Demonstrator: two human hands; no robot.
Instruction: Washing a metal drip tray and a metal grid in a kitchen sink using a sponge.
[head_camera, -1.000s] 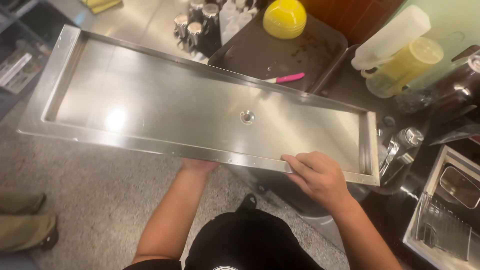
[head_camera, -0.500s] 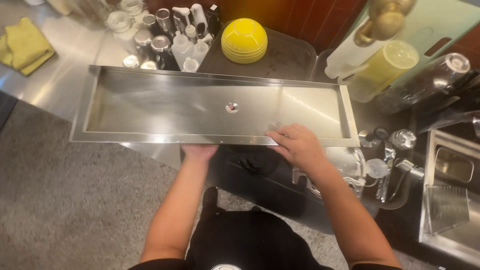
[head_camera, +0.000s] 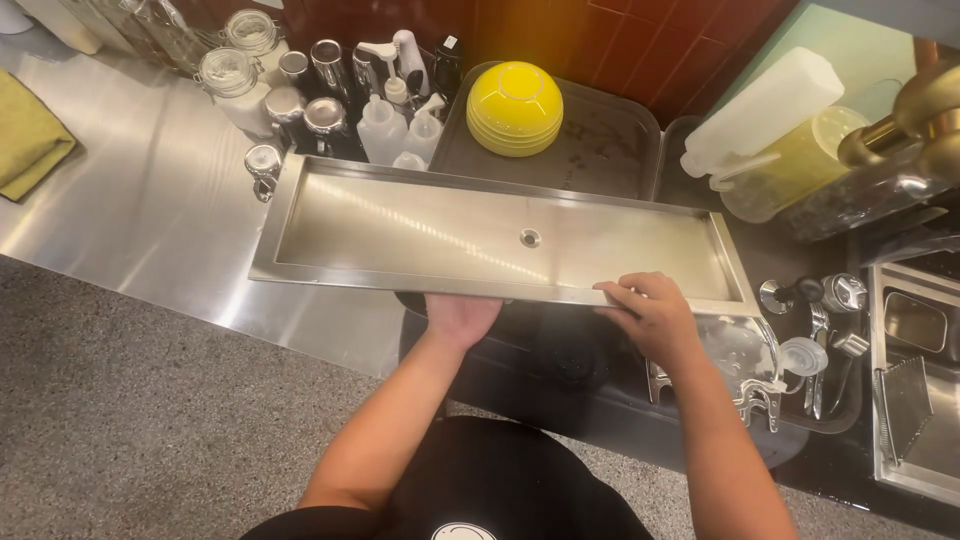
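I hold a long, shallow stainless steel tray (head_camera: 400, 215) with a small round drain hole (head_camera: 530, 238) near its middle. My left hand (head_camera: 458, 318) grips the near rim from underneath, close to the middle. Further right on the same rim, my right hand (head_camera: 652, 318) has its fingers curled over the top edge. The tray lies level above the counter and a dark basin below.
A stack of yellow bowls (head_camera: 514, 108) sits on a dark tray (head_camera: 600, 140) behind. Jars, metal cups and squeeze bottles (head_camera: 400, 120) crowd the back left. A yellow cloth (head_camera: 28, 145) lies at left. Pitchers (head_camera: 780, 140) stand back right; a small sink (head_camera: 915, 400) at right.
The tray has swung from a slant to lie straight and moved forward toward the bowls and bottles. Both hands kept their hold on the near rim.
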